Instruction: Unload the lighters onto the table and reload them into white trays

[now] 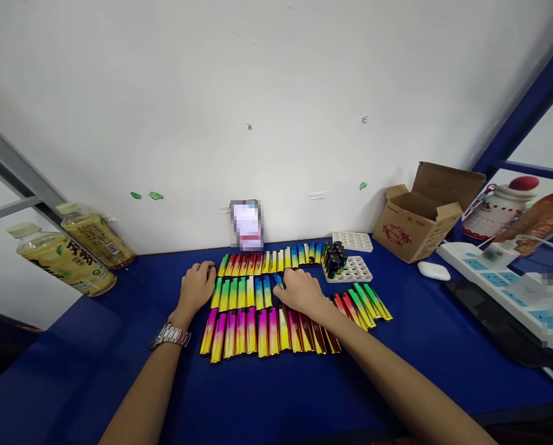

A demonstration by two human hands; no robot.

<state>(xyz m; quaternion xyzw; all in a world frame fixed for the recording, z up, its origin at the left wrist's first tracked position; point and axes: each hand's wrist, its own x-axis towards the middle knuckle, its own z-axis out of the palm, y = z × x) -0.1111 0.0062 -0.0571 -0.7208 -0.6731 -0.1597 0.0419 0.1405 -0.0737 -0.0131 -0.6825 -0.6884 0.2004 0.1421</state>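
Rows of shiny rainbow-coloured lighters [258, 330] lie side by side on the blue table [281, 395]. My left hand [197, 285], with a metal watch on the wrist, rests with curled fingers against the left end of the middle row. My right hand [300, 290] lies over the right part of the middle row, its fingers pinching a blue-tipped lighter [278, 281]. A white holed tray [353, 269] just right of the back row holds several dark upright lighters [334, 258].
Two bottles of yellow tea [72, 253] stand at the left. A second white tray [352, 240], an open cardboard box [420, 216], a white earbud case [433, 270], a power strip [503, 284] and a black pad [499, 324] lie to the right. A phone [247, 225] leans on the wall.
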